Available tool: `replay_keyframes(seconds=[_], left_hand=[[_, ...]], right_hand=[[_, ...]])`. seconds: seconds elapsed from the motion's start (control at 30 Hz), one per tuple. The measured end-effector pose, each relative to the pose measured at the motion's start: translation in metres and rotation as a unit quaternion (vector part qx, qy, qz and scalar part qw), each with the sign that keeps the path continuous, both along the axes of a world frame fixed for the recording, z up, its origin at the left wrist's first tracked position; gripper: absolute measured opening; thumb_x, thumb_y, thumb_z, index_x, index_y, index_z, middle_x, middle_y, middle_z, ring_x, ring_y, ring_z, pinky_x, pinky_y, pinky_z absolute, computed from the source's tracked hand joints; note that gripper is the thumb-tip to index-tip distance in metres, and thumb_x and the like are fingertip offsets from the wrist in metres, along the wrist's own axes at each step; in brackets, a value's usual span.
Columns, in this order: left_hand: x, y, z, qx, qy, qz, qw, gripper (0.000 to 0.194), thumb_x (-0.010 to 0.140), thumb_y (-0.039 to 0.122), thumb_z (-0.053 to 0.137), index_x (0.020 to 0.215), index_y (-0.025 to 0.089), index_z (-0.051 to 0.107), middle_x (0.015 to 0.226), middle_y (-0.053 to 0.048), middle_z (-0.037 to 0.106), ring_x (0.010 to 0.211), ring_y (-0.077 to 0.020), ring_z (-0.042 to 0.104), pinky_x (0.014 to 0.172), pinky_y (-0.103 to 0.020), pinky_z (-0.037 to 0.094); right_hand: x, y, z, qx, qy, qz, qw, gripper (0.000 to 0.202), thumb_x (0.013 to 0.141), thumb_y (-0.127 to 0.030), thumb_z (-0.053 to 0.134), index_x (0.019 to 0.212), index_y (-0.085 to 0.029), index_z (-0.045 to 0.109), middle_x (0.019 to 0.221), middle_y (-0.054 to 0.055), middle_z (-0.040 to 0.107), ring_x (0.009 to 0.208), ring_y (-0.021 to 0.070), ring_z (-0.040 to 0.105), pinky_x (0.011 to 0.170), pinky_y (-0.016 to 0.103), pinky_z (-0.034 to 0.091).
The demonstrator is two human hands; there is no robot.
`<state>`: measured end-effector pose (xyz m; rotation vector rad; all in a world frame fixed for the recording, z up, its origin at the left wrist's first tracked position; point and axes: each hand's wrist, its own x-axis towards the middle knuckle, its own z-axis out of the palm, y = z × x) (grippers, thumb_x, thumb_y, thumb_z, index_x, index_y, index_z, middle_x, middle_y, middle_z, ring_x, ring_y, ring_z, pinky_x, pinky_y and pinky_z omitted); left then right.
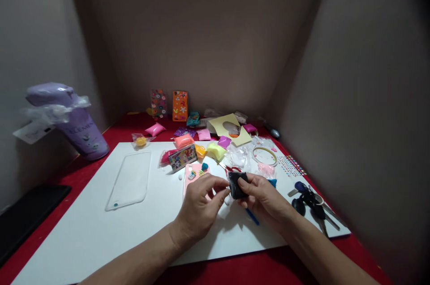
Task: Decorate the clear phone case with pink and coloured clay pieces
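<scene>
My right hand holds a small black packet, thumb on its face and fingers behind. My left hand is closed in a pinch at the packet's left edge, thumb and forefinger together. Behind my left hand lies a pink phone case with small moulded decorations on it, partly covered by the hand. Red-handled scissors lie just beyond the packet. Below my right hand a blue stick-like tool shows in part.
A clear phone case lies left on the white board. Colourful clay packets, a tape roll and a sticker sheet lie behind. Keys sit at right. A purple tumbler stands at left.
</scene>
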<state>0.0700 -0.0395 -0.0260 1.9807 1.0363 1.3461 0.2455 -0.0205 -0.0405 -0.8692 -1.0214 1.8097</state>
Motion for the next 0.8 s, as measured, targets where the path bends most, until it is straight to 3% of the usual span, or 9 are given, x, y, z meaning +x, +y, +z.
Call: replay_keyframes(seconds=[0.37, 0.53, 0.8], left_hand=[[-0.0017, -0.0004, -0.0027, 0.106, 0.096, 0.021, 0.990, 0.011, 0.085, 0.015, 0.054, 0.084, 0.016, 0.064, 0.066, -0.004, 0.062, 0.065, -0.0159, 0.052, 0.062, -0.029, 0.041], [-0.0015, -0.0031, -0.0020, 0.125, 0.148, 0.027, 0.981, 0.013, 0.087, 0.014, 0.049, 0.080, 0.016, 0.060, 0.067, -0.004, 0.060, 0.068, -0.0167, 0.051, 0.064, -0.029, 0.039], [-0.0001, -0.0029, -0.0045, 0.132, 0.158, 0.037, 0.978, 0.011, 0.084, 0.012, 0.048, 0.076, 0.015, 0.055, 0.070, -0.004, 0.056, 0.068, -0.0169, 0.049, 0.064, -0.030, 0.038]], right_hand=[[-0.0007, -0.0008, -0.0014, 0.001, -0.009, -0.002, 1.000, 0.034, 0.065, -0.041, 0.079, 0.081, -0.014, 0.064, 0.069, 0.001, 0.057, 0.054, 0.0092, 0.046, 0.047, 0.021, 0.036], [-0.0003, -0.0013, -0.0033, -0.007, -0.002, 0.006, 1.000, 0.031, 0.069, -0.039, 0.077, 0.082, -0.013, 0.065, 0.069, 0.001, 0.057, 0.056, 0.0091, 0.047, 0.047, 0.020, 0.037], [-0.0021, -0.0036, -0.0017, 0.007, 0.012, 0.013, 1.000, 0.029, 0.072, -0.036, 0.076, 0.084, -0.012, 0.064, 0.070, 0.002, 0.057, 0.057, 0.0088, 0.048, 0.048, 0.018, 0.038]])
